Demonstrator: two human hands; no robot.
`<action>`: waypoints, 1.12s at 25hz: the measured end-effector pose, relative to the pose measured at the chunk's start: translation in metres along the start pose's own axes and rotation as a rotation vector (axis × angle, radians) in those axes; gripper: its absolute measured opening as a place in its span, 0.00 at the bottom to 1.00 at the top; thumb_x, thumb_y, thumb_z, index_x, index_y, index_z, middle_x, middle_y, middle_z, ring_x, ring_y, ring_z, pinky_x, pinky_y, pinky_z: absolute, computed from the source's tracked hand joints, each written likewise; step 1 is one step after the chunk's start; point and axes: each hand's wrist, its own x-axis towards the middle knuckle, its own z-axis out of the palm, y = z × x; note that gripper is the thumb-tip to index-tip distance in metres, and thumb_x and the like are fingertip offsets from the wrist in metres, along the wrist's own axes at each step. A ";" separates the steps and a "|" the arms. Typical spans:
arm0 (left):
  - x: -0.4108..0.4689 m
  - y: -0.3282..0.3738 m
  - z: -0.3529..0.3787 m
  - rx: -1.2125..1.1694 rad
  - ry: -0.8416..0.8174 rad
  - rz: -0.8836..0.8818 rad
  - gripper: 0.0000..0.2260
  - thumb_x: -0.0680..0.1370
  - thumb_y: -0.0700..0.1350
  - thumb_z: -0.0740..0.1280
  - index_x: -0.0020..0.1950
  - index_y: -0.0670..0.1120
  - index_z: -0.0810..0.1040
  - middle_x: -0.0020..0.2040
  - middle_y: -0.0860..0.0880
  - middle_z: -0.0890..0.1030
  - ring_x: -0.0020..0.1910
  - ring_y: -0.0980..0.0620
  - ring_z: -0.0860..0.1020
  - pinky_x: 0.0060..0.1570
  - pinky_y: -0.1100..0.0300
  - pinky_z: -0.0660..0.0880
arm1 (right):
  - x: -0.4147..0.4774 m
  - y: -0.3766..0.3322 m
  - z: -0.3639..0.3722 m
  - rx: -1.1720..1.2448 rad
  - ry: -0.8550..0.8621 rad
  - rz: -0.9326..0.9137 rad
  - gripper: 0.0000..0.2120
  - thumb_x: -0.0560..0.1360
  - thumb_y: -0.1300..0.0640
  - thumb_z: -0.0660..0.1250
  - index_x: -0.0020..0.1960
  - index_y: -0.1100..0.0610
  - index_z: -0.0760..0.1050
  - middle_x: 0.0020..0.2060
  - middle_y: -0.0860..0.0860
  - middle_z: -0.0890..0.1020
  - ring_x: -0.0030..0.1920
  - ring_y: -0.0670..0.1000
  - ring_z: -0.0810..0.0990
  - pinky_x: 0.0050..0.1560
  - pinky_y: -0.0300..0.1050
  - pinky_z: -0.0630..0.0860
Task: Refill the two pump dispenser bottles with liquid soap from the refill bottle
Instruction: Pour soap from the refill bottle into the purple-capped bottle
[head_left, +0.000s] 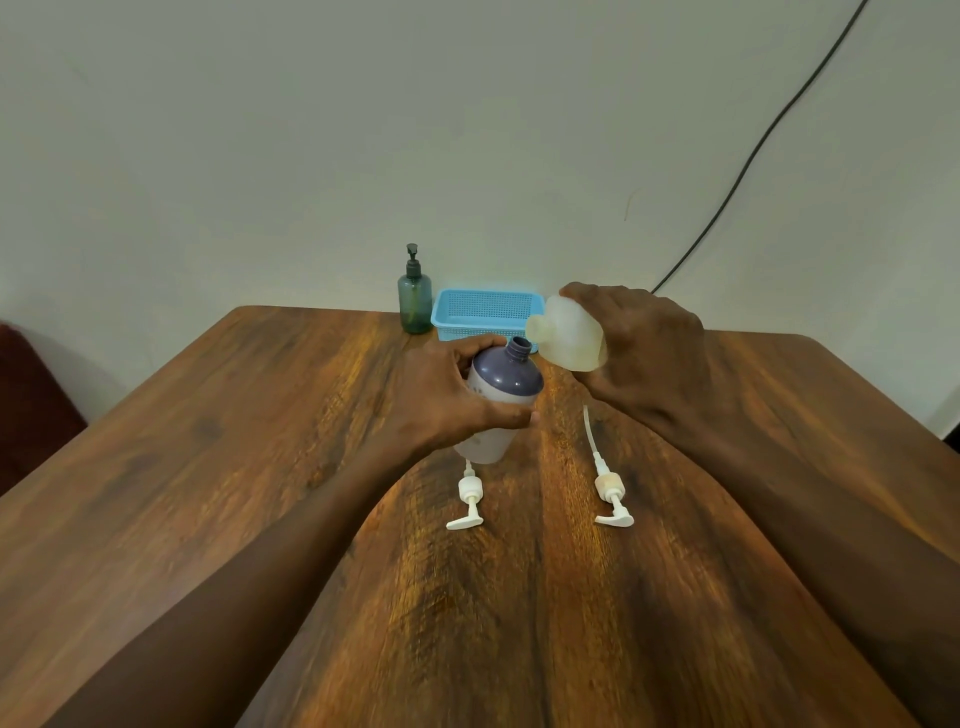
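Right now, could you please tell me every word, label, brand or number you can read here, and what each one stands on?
No text here can be read.
Purple-topped bottle in the left hand: faint grey marks on its pale body, too blurred to read.
Translucent bottle in the right hand: no label shows.
Green pump bottle, blue basket, loose pumps: no print visible.

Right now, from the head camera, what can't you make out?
Liquid level in the purple-shouldered bottle: head view, opaque wall, and the left hand wraps it.
Any stream from the translucent bottle: head view, too small and blurred at its mouth.
Base of the translucent bottle: head view, under the right hand.
Tube of the left pump head: head view, behind the purple-shouldered bottle.
Contents of the blue basket: head view, its near wall hides them.
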 end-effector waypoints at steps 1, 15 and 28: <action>0.000 -0.001 0.000 0.003 -0.002 0.003 0.35 0.61 0.57 0.85 0.66 0.59 0.77 0.56 0.64 0.78 0.51 0.76 0.74 0.49 0.79 0.73 | 0.000 0.000 0.000 0.000 -0.005 -0.005 0.31 0.69 0.46 0.78 0.69 0.56 0.75 0.57 0.57 0.84 0.47 0.59 0.84 0.49 0.52 0.82; -0.001 -0.009 0.004 0.008 -0.011 0.018 0.34 0.61 0.55 0.85 0.65 0.52 0.81 0.58 0.60 0.80 0.53 0.68 0.78 0.50 0.79 0.72 | 0.000 -0.002 -0.002 -0.030 0.002 -0.015 0.32 0.68 0.48 0.79 0.69 0.56 0.75 0.57 0.57 0.84 0.47 0.61 0.84 0.48 0.54 0.83; -0.004 -0.014 0.005 -0.030 -0.015 0.002 0.33 0.61 0.54 0.85 0.64 0.56 0.79 0.56 0.62 0.80 0.52 0.75 0.75 0.48 0.79 0.72 | 0.002 -0.002 -0.001 -0.045 -0.011 -0.027 0.32 0.69 0.48 0.79 0.68 0.56 0.76 0.57 0.57 0.84 0.48 0.60 0.84 0.49 0.53 0.81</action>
